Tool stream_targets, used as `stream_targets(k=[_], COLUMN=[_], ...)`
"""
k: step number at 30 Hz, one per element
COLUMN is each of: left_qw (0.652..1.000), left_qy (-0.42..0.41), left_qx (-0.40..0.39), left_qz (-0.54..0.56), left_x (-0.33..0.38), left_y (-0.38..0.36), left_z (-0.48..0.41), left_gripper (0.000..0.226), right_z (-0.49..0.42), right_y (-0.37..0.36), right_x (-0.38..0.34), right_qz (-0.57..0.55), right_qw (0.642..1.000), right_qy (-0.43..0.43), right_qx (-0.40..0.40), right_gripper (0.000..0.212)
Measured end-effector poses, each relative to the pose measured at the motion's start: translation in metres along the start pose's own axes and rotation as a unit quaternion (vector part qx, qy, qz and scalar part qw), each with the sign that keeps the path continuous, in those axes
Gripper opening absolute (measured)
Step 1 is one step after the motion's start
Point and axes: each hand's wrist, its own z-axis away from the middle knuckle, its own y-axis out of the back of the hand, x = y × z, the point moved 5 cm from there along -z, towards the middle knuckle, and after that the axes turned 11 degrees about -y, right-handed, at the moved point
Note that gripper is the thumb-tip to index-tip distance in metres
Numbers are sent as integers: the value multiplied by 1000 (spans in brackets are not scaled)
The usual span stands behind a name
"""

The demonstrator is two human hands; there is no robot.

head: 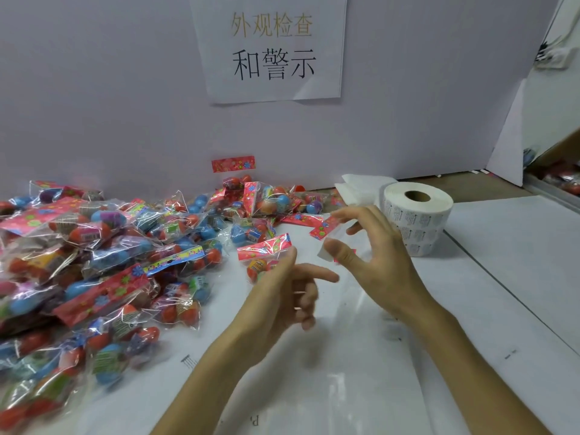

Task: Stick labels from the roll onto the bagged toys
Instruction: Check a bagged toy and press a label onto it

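Observation:
My left hand [282,296] holds a clear bagged toy [262,251] with a red flowered header just above the white table; its thumb lies against the header and the bag's lower part is hidden behind the hand. My right hand [379,262] hovers to the right of it. A small white label [323,253] sticks at that hand's thumb tip, and the curved index finger is raised above it. The label roll [417,215] stands upright just behind my right hand.
A big pile of bagged toys [94,262] covers the table's left side and runs along the back wall [125,105]. Folded white paper [361,186] lies behind the roll. A printed sign [273,48] hangs on the wall. A partition [508,146] stands at right.

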Motion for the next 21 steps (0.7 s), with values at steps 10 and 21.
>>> stream_targets(k=[10, 21], left_qw=[991, 991], left_qy=[-15, 1], left_qx=[-3, 12], left_qz=[130, 135], left_x=[7, 11], left_y=[4, 3], left_z=[-1, 1], left_gripper=[56, 51], right_z=[1, 2], right_y=[-7, -6], right_x=[-2, -3], right_qz=[2, -6], right_qw=[999, 998], right_qy=[5, 12], right_qx=[-41, -67], right_gripper=[64, 70])
